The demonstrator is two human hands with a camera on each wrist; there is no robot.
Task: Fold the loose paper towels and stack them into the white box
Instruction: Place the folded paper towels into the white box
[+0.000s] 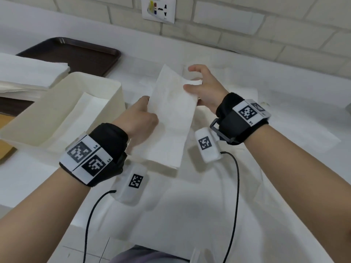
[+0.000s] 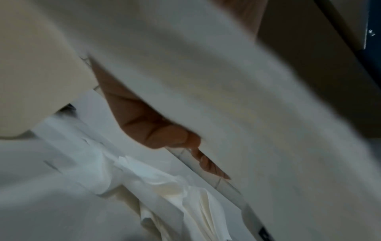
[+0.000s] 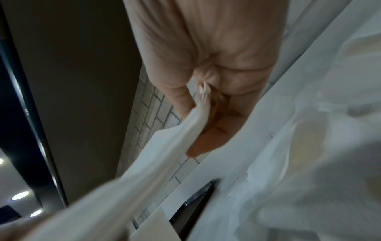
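Here, from the head view, the left hand (image 1: 139, 118) and right hand (image 1: 204, 88) each pinch an edge of one towel (image 1: 171, 120), held up over the bench (image 1: 284, 168). The box (image 1: 62, 114) stands just left of it, a folded towel inside. Behind the box, a towel stack (image 1: 28, 73) lies on a dark tray (image 1: 79, 52).

At the left wrist, the blurred towel (image 2: 226, 97) hides most of the fingers (image 2: 171, 135).

At the right wrist, thumb and fingers (image 3: 216, 130) clamp the towel's edge (image 3: 164, 146), the grip pressed together on it.
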